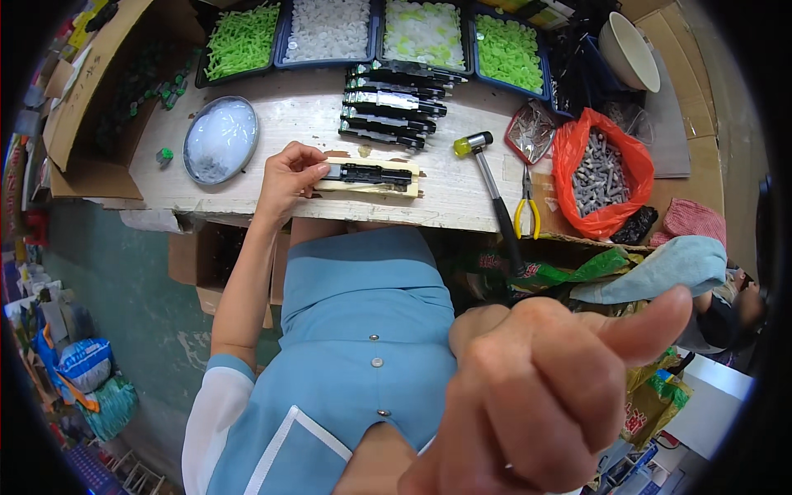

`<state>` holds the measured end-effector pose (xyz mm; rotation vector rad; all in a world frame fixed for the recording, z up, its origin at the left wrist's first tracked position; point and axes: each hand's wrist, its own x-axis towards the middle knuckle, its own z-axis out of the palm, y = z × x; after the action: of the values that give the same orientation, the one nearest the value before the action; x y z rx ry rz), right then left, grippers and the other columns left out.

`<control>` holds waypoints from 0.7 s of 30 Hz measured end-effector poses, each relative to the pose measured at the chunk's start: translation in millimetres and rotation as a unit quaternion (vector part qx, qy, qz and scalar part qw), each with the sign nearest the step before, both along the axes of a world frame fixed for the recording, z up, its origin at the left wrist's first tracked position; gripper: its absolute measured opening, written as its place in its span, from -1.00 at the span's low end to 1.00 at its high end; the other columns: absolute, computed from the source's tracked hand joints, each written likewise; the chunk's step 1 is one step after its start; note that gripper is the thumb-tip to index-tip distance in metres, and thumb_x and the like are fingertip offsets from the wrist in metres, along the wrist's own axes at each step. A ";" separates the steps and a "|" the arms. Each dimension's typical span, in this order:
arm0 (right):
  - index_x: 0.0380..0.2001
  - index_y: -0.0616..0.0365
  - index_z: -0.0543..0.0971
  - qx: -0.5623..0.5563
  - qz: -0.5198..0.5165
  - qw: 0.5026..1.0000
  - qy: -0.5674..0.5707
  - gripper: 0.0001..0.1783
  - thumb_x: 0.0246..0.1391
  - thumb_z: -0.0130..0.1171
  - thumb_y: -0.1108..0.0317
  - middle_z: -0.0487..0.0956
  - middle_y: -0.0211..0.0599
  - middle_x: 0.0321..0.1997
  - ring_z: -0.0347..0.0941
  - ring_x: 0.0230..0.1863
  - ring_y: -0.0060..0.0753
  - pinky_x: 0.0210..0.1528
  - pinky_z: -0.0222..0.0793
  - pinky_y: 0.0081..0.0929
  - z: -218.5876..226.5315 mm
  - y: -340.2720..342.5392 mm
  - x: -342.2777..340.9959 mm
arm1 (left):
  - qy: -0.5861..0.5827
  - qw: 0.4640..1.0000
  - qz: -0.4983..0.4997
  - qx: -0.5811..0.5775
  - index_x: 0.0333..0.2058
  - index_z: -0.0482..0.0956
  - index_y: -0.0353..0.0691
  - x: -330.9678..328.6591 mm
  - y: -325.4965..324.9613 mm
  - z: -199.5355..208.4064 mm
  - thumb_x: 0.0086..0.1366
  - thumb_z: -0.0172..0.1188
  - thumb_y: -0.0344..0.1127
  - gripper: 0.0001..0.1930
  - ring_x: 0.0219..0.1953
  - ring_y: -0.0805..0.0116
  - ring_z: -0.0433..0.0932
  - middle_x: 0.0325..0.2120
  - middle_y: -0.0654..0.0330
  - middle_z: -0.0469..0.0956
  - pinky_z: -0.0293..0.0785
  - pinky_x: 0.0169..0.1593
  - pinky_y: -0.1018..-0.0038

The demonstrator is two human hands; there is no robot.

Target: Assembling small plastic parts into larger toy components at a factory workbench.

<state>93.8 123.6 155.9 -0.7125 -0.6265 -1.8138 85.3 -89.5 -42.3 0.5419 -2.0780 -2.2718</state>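
A long black plastic part point(371, 174) lies in a cream-coloured block point(399, 189) near the bench's front edge. My left hand point(294, 173) is closed at the block's left end, thumb and fingertips on the grey end of the black part. Close to the camera, my right hand point(540, 388) is raised above the lap with its fingers curled into a fist and the thumb stretched out to the right. Its palm side is hidden, and nothing shows in it. Behind the block, several similar black parts point(388, 111) lie in a stacked row.
Trays of green pieces point(242, 40) and whitish pieces point(330, 31) line the back. A round dish point(220, 140) stands left. Rightward lie a hammer point(488, 177), yellow-handled pliers point(526, 206) and a red bag point(569, 165) of grey pieces. A cardboard box point(91, 91) flanks the bench.
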 end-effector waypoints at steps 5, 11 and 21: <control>-0.69 0.13 0.31 0.057 -0.203 0.978 -0.008 -0.41 0.23 -0.36 -0.08 0.39 -0.28 -0.62 0.24 -0.63 -0.41 -0.54 0.25 -0.27 -5.0 8.0 -17.1 | 0.068 0.997 -0.037 -0.027 -0.51 0.51 -0.30 -5.6 -2.0 -3.0 0.04 0.23 -0.52 -0.94 -0.64 0.69 0.30 -0.50 0.36 0.32 0.24 -0.66 0.77; -0.65 0.05 0.34 0.392 -0.443 0.804 0.053 -0.49 0.23 -0.31 -0.03 0.29 -0.46 -0.66 0.19 -0.51 -0.49 -0.26 0.18 -0.32 -72.3 61.8 -78.8 | -0.034 0.993 -0.098 -0.048 -0.48 0.52 -0.27 -16.8 -12.0 13.2 0.02 0.27 -0.48 -0.91 -0.61 0.67 0.34 -0.59 0.35 0.41 0.30 -0.61 0.70; -0.29 0.27 0.49 0.724 -0.522 0.012 0.450 -0.79 -0.02 0.08 0.40 0.51 -0.10 -0.39 0.44 -0.36 -0.23 -0.31 0.34 -0.41 -157.0 140.6 -132.2 | 0.083 0.815 0.010 -0.574 -0.26 0.55 -0.20 -174.7 -49.4 43.8 0.03 0.21 -0.15 -0.68 -0.25 0.01 0.51 -0.30 -0.04 0.50 0.43 -0.20 0.21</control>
<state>-38.4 264.2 -1.1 0.3146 -2.8345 1.0204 -89.3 -138.8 1.5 0.2364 -2.7181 -0.6405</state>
